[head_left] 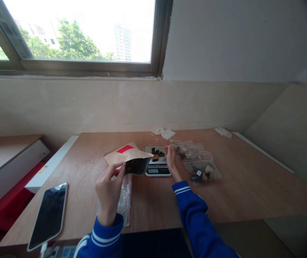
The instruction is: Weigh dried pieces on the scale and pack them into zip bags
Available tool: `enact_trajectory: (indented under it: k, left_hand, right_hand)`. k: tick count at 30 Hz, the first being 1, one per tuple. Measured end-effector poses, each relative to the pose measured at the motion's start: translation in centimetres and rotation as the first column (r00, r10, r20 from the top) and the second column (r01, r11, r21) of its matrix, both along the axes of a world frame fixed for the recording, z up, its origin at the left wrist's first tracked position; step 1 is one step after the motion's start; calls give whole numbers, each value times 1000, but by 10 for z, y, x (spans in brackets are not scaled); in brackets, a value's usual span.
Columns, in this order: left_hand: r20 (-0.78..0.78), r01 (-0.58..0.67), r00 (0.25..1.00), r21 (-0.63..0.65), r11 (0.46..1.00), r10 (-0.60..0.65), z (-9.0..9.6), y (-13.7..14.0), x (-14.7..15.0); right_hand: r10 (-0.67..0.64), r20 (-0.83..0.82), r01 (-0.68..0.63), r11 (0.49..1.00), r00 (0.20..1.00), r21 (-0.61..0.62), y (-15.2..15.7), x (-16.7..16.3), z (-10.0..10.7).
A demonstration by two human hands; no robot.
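My left hand [111, 188] is closed on the near edge of a kraft paper pouch [128, 153] with a red label. The pouch is tilted, its open mouth pointing right and showing a dark inside. Just right of the mouth stands a small digital scale [150, 171], its display lit but too small to read. Several dark brown pieces [156, 154] lie on its plate. My right hand [173, 165] is at the right side of the scale, its fingers stretched forward with nothing seen in them. Whether it touches the scale, I cannot tell.
Several clear zip bags [203, 172] with dark and pale pieces lie right of the scale. Empty plastic bags [126, 204] are under my left hand. A phone [50, 211] with a cable lies front left. Paper scraps [167, 133] sit near the wall.
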State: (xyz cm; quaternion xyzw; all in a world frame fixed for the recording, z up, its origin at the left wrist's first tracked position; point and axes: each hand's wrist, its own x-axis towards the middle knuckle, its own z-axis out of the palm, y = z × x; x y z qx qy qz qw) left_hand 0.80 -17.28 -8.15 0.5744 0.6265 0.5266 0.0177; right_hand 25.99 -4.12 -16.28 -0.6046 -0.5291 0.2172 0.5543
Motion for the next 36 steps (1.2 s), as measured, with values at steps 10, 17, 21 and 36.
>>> enact_trajectory:
  k: [10, 17, 21, 36]
  left_hand:
    - [-5, 4, 1000, 8, 1000, -4, -1, -2, 7]
    - [-25, 36, 999, 40, 999, -35, -10, -7, 2]
    - [-6, 57, 998, 68, 996, -56, -13, -9, 0]
    - [-12, 14, 1000, 55, 998, -14, -14, -10, -4]
  right_hand:
    - [512, 336, -586, 791, 791, 174, -114, -65, 94]
    - [559, 621, -604, 779, 550, -166, -110, -105, 84]
    - [603, 648, -654, 727, 465, -207, -107, -114, 78]
    - [740, 174, -740, 668, 650, -76, -122, -73, 85]
